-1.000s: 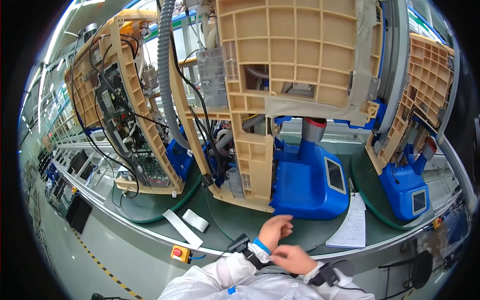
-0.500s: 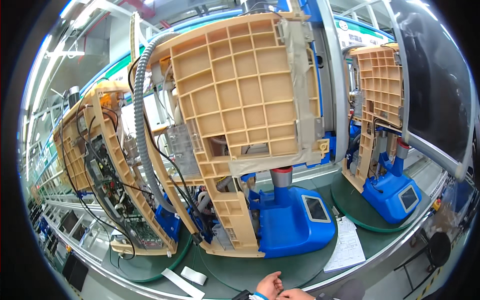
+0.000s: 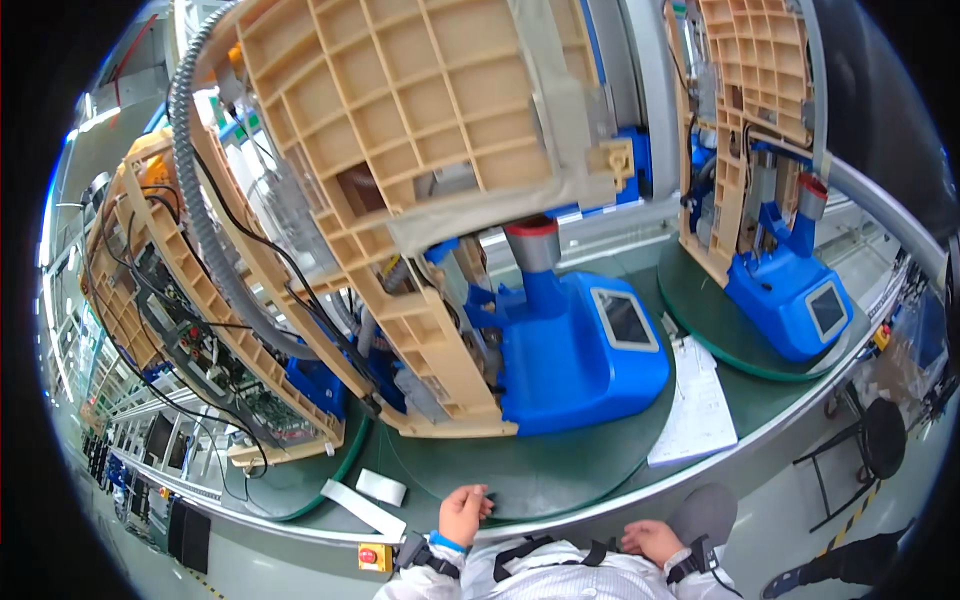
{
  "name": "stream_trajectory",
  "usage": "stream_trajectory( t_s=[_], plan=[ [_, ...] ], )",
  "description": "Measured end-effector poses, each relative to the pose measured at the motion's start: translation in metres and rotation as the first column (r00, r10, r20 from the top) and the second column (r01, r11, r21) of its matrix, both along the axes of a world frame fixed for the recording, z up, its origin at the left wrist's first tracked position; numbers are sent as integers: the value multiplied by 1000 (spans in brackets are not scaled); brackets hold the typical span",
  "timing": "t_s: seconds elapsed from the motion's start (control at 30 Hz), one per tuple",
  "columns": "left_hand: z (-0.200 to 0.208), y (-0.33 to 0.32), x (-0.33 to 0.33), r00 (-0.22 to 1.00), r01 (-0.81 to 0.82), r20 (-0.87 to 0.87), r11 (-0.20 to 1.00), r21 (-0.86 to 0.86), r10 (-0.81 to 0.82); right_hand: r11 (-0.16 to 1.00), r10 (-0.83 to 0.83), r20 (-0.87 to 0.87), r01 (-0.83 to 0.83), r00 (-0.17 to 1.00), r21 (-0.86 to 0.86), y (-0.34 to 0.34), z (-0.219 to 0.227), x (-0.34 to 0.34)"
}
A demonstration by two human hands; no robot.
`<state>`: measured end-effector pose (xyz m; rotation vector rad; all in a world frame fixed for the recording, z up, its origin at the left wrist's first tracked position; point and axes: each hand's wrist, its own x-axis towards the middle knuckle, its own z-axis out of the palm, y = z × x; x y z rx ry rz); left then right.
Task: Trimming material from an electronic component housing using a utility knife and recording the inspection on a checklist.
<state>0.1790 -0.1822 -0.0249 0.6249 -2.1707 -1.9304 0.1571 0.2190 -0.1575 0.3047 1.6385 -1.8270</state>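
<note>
My left hand [image 3: 463,513] is over the front edge of a round green turntable [image 3: 560,490], its fingers curled together. A small dark spot shows at its fingertips, too small to name. My right hand [image 3: 655,541] is in front of my body at the lower right, holding nothing I can see, its fingers loosely bent and a little apart. Beyond the left hand stands a partly built machine with a tan ribbed panel [image 3: 440,110], a blue base [image 3: 590,370] with a small screen, and a grey cup-like part with a red rim [image 3: 533,246].
White strips [image 3: 365,510] lie left of my left hand. Paper sheets [image 3: 697,405] rest right of the blue base. Similar machines stand on turntables at left and right. A red button on a yellow box [image 3: 374,557] sits below the bench edge; a black stool [image 3: 882,440] stands at right.
My hands, close together before, are now apart: the left has moved left, the right has moved right. The view has tilted downward, showing more of my body and the floor.
</note>
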Motion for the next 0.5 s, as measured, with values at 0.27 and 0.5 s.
stream_trajectory(
  t_s=[0.27,0.5],
  plan=[
    [16,47,-16,994,-99,-100,676,-730,38,971,220,82,-227,972,81,4,10,-8],
    [-14,31,5,930,-254,-356,535,-806,-96,970,215,42,-218,976,103,-7,11,2]
  ],
)
